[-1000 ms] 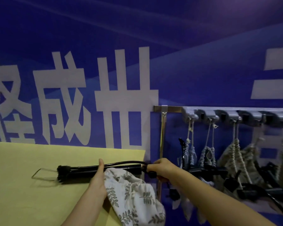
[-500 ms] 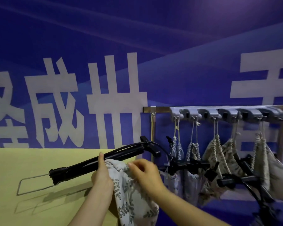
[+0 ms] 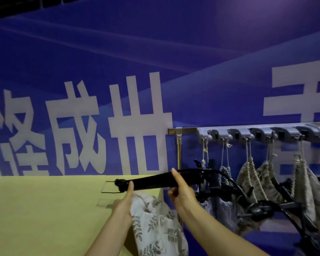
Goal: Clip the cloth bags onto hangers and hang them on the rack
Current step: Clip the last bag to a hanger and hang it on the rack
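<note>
A black hanger (image 3: 151, 182) is held up in the middle of the frame by both hands. It lies almost flat. Its long side runs left to right, and the right end is a bit higher. Its middle is gripped by the right hand (image 3: 182, 191), with the fingers curled round the bar. The bag (image 3: 155, 222), white with leaves, is held by the left hand (image 3: 123, 202) just under the hanger's left end. The thumb is pressed on the clip there, and the other fingers are hidden behind the cloth. The rack (image 3: 188, 130) is seen to the right, a little higher than the hanger, with other bags (image 3: 248, 174) hung on it. The rack is nearer to the right hand. Whether the bag is clipped yet cannot be told.
</note>
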Motion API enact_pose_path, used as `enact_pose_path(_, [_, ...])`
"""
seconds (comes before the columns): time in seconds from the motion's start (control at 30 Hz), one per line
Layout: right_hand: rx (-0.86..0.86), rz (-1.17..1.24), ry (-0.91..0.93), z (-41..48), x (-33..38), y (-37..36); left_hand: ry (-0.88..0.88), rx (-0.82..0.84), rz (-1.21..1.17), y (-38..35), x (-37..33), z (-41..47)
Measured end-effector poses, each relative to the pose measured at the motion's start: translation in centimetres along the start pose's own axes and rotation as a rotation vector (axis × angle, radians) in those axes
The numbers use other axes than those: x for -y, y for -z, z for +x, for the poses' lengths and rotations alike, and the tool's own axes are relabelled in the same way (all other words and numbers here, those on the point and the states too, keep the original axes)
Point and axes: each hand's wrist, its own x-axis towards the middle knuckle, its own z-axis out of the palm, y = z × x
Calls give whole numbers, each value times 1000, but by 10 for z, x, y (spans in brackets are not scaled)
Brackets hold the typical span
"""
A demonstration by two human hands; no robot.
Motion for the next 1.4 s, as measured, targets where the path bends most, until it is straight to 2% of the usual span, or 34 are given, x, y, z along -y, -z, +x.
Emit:
enact_pose_path(0.13, [-38, -58, 62, 5, 24, 16, 9, 54, -33, 30, -5, 13])
enact_pose_path(0.3, [-51, -111, 121, 8, 37, 26, -42, 183, 17, 18, -10, 4])
enact_pose_path(0.37, [-56, -97, 140, 8, 40, 25, -88, 152, 81, 12, -8, 1])
enact_pose_path(0.47, [-79, -51, 156, 7, 44, 21, -100, 51, 21, 13, 0, -1])
enact_pose_path(0.6, [-85, 8, 153, 2, 52, 17, 178, 145, 17, 15, 11, 17])
enact_pose_path(0.7, [-84, -11, 145, -1, 54, 18, 207, 209, 8, 9, 2, 2])
enact_pose_path(0.93, [-89, 66, 125, 4, 49, 21, 76, 398, 48, -9, -6, -19])
enact_pose_path(1.17, [-93, 64, 115, 2, 34, 12, 22, 458, 40, -22, -14, -41])
enact_pose_path(1.4, [-125, 1, 155, -5, 40, 8, -122, 363, 170, -14, -11, -36])
